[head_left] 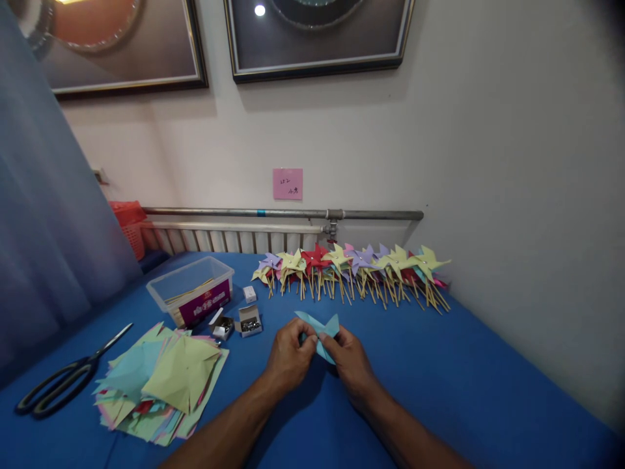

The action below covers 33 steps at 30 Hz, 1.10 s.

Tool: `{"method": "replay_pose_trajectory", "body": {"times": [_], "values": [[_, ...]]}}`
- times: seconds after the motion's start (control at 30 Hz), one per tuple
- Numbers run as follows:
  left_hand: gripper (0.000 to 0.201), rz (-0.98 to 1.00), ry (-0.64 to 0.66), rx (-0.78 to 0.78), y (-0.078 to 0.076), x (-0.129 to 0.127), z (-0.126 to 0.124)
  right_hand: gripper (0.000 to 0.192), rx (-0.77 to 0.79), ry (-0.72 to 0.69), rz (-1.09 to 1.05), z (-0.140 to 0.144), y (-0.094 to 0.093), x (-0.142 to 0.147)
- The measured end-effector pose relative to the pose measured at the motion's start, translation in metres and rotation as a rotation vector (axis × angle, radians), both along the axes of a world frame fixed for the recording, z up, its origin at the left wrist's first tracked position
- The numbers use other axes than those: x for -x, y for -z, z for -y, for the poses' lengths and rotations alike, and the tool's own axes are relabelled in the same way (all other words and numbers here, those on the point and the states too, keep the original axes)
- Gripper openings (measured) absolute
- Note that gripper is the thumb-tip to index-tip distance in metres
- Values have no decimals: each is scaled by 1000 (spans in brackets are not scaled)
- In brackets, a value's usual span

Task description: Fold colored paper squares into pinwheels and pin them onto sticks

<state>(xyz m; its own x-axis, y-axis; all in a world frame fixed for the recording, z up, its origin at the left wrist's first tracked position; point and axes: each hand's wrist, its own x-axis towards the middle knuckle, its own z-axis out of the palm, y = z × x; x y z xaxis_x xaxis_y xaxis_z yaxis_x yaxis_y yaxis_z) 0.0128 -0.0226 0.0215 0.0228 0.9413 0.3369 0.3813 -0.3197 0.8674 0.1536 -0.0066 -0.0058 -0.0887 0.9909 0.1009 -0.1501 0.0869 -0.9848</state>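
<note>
A light blue paper pinwheel, its corners folded in toward the middle, is held just above the blue table. My left hand pinches it near the centre with thumb and forefinger. On the other side my right hand grips the paper, its thumb pressed close to the centre. Whatever small piece may sit between the fingertips is hidden. Two open small boxes, one with metal pins and another box, stand left of my hands.
Finished pinwheels on sticks lie in a row along the back. At left are a pile of cut paper squares, black-handled scissors and a clear plastic tub with sticks. A small closed box stands near the tub. Behind runs a radiator pipe.
</note>
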Motion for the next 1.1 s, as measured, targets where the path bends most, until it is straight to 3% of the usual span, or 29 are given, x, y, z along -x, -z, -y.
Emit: {"method": "replay_pose_trajectory", "body": {"times": [0.67,1.1], "values": [[11,59,-14,104,1,1,-3,34,-25,-50,-71,4,-7,1],[10,55,-23,130,-4,1,-2,34,-61,-48,8,3,-4,-1]]}}
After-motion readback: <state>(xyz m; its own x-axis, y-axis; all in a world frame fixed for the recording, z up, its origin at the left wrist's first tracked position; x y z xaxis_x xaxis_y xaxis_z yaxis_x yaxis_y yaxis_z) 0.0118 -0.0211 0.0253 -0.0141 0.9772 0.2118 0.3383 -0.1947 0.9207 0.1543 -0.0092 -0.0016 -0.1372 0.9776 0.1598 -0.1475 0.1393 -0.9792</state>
